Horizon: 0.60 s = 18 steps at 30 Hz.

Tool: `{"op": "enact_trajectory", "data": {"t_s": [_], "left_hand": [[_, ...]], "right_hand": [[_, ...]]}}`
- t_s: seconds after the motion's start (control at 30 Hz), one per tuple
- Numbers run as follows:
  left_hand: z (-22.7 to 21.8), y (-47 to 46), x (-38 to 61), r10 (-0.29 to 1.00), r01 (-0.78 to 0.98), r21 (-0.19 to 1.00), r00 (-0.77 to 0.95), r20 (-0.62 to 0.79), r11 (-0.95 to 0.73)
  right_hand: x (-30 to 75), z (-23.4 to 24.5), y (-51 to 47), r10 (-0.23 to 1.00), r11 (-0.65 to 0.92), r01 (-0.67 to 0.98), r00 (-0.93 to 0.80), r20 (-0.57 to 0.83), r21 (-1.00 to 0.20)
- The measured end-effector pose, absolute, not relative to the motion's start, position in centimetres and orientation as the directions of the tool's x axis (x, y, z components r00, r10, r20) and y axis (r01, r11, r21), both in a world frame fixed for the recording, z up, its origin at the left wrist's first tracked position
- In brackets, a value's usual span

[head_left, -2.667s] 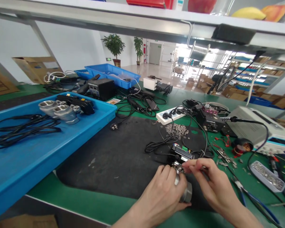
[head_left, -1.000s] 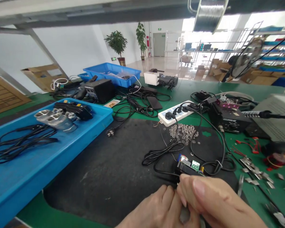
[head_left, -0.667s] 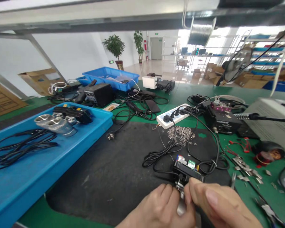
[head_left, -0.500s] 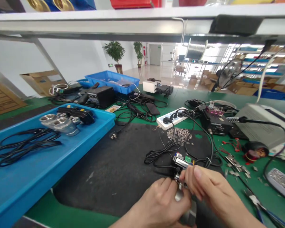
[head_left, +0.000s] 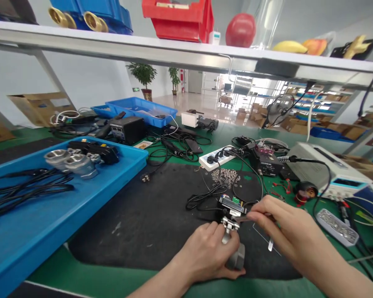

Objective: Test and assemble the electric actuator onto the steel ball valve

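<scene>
My left hand (head_left: 211, 251) is closed around a silver metal valve (head_left: 236, 257) near the front of the black mat. On the valve's neck sits a bracket (head_left: 229, 223), and above it a black box-shaped actuator (head_left: 231, 205) with a small green circuit board (head_left: 236, 200) behind. My right hand (head_left: 279, 217) is closed on a slim, flat metal wrench (head_left: 270, 245). Its far end reaches the bracket just under the actuator; whether it grips a nut there cannot be made out. A thin hex key (head_left: 265, 239) lies on the mat beneath my right hand.
A blue tray (head_left: 112, 194) at left holds metal valve bodies and black cable. Scattered nuts (head_left: 226, 177) lie behind the actuator, near a white power strip (head_left: 216, 159). On the right are a soldering iron (head_left: 307, 160) and a box of small parts (head_left: 337, 225). A shelf (head_left: 174, 45) crosses overhead.
My right hand has drawn back to the right from the bracket, and the wrench in it now shows. My left hand keeps hold of the valve. The view has tilted up and shifted right.
</scene>
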<state>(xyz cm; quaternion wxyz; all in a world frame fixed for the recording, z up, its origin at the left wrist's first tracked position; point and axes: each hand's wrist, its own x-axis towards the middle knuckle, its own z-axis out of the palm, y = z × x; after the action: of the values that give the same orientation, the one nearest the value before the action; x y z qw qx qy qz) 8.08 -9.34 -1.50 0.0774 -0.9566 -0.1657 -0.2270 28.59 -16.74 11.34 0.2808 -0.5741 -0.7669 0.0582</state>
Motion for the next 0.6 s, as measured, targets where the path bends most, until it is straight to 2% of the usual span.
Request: {"op": "enact_trajectory", "data": {"t_s": [0.2, 0.37, 0.5, 0.6], "left_hand": [[-1.2, -9.2, 8.1, 0.268, 0.333, -0.067, 0.850, 0.454, -0.941], [-1.4, -9.1, 8.0, 0.264, 0.328, -0.067, 0.852, 0.452, -0.942], [-1.6, -9.0, 8.0, 0.260, 0.321, -0.065, 0.856, 0.448, -0.945], [-1.8, -8.9, 8.0, 0.251, 0.312, -0.066, 0.859, 0.446, -0.948]], "right_hand": [[30.7, 8.4, -20.3, 0.902, 0.351, 0.868, -0.212, 0.376, -0.351], [31.6, 5.7, -21.2, 0.869, 0.299, 0.912, -0.139, 0.475, -0.280], [32.2, 4.4, -22.2, 0.844, 0.306, 0.911, -0.126, 0.521, -0.275], [32.7, 3.4, -23.1, 0.877, 0.286, 0.899, -0.105, 0.469, -0.333]]}}
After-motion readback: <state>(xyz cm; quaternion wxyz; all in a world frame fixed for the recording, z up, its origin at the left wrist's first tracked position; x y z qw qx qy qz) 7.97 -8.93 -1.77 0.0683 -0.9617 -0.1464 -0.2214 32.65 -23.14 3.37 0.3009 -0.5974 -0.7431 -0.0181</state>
